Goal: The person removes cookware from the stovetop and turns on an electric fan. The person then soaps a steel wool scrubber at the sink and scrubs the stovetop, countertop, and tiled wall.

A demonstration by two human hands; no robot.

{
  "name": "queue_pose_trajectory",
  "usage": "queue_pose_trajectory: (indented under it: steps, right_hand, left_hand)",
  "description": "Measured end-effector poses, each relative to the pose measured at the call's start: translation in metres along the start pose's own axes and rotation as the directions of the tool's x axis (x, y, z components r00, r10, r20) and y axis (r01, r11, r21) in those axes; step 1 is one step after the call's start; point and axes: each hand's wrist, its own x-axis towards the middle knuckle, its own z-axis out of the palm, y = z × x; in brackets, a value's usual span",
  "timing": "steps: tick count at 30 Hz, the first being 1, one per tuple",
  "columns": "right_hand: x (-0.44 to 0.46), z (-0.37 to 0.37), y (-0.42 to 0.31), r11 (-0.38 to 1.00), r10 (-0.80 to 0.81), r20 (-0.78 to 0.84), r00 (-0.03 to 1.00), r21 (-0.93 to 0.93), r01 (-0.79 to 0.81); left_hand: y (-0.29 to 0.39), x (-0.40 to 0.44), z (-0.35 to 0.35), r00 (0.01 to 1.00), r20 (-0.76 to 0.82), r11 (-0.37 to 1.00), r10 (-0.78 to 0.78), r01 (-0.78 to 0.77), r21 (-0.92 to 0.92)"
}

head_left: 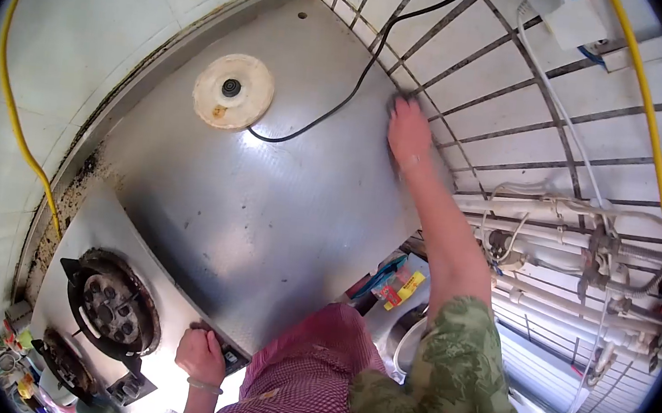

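My right hand (409,134) reaches to the right edge of the steel countertop (299,203), where it meets the tiled wall. Its fingers press a small dark pad (396,100) against that edge; the pad is mostly hidden and blurred. My left hand (201,356) is closed in a fist at the front edge of the gas stove (176,295). Something dark shows by its knuckles, but I cannot make out whether it is held. A round whitish kettle base (254,90) with a dark centre connector lies on the countertop, left of my right hand.
A black cord (351,96) runs from the base up the tiled wall (489,86). Pipes (561,239) line the wall at right. Yellow hoses (13,100) hang on both sides. A burner (110,308) stands at lower left. Packets (403,291) lie below the counter's front edge.
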Motion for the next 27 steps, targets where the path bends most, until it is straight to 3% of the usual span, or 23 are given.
queue_pose_trajectory:
  steps: [1,4,6,9,11,14,15,17,19,21,24,26,27]
  right_hand:
    - [0.034,0.005,-0.015,0.999,-0.020,-0.017,1.000,0.034,0.021]
    - [0.076,-0.007,-0.047,0.996,0.089,0.189,0.978,-0.026,-0.085]
    - [0.056,-0.021,-0.046,0.987,0.155,0.237,0.959,-0.082,-0.139]
    - [-0.036,-0.083,-0.014,0.960,0.281,0.149,0.948,-0.066,-0.274]
    - [-0.107,-0.099,0.025,0.955,0.262,0.111,0.959,-0.175,-0.241]
    - [-0.118,-0.088,0.030,0.888,0.410,0.252,0.877,-0.330,-0.320]
    - [-0.102,-0.080,0.018,0.937,0.271,0.174,0.947,-0.273,-0.218]
    - [-0.031,-0.068,-0.024,0.995,0.091,0.112,0.990,-0.038,-0.087]
    - [0.022,-0.031,-0.030,0.995,0.096,0.202,0.975,0.019,-0.101]
    - [0.031,-0.033,-0.029,0.988,0.151,0.213,0.965,-0.048,-0.144]
    - [-0.028,-0.062,-0.005,0.958,0.279,0.179,0.943,-0.119,-0.261]
    - [-0.094,-0.105,0.003,0.952,0.293,0.187,0.937,-0.151,-0.268]
    - [-0.131,-0.118,0.003,0.967,0.230,0.224,0.947,-0.164,-0.196]
  left_hand:
    - [-0.001,0.001,-0.002,1.000,0.007,1.000,0.012,-0.012,-0.004]
    - [-0.004,0.000,-0.001,0.999,0.054,0.999,-0.001,0.003,-0.043]
    - [-0.003,-0.002,-0.002,0.997,0.075,0.999,-0.036,0.036,0.001]
    - [-0.001,0.001,-0.004,0.999,0.043,1.000,-0.011,0.012,-0.027]
    - [0.002,0.005,-0.005,1.000,0.008,0.998,0.010,-0.009,-0.068]
    - [0.002,0.004,-0.006,0.999,0.041,0.999,0.001,0.001,-0.040]
    - [0.001,0.002,-0.005,0.999,0.035,1.000,0.010,-0.009,-0.024]
    - [-0.003,0.001,0.001,0.999,0.022,0.999,0.039,-0.040,0.013]
    - [0.000,0.000,-0.003,0.999,0.044,1.000,-0.008,0.008,0.004]
    - [0.005,0.001,-0.003,0.999,0.030,0.999,-0.042,0.042,0.008]
    - [0.002,0.000,-0.004,0.999,0.035,1.000,-0.008,0.008,0.003]
    - [0.007,0.005,-0.004,1.000,0.020,1.000,-0.014,0.014,-0.021]
    - [0.008,0.005,-0.007,1.000,0.012,0.999,-0.018,0.018,-0.028]
